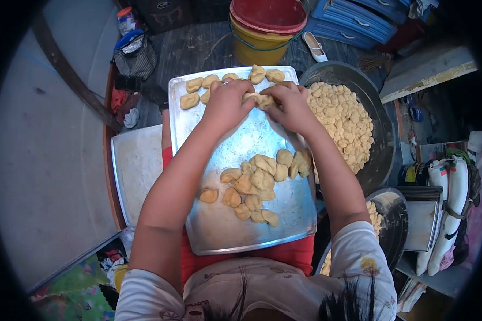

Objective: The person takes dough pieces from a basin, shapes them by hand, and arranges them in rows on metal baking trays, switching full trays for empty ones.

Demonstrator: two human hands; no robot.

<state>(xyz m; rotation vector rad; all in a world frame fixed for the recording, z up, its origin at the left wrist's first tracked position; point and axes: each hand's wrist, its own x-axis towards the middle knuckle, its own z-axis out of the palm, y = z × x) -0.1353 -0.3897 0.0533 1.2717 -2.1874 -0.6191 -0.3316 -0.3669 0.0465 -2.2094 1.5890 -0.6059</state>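
Observation:
A metal baking tray (214, 235) rests across the lap. Near its far edge, my left hand (227, 104) and my right hand (292, 108) are closed on the two ends of a piece of dough (260, 99). My left fingers partly cover other pieces in the rows of shaped dough (194, 84) along the far side. A loose heap of dough lumps (260, 179) lies on the tray's nearer half, below both hands.
To the right, a large dark basin (384, 134) holds many small dough pieces (340, 117), with a second basin (399, 214) nearer me. A second tray (136, 166) lies at left. Stacked buckets (268, 45) and a white shoe (314, 47) are beyond the tray.

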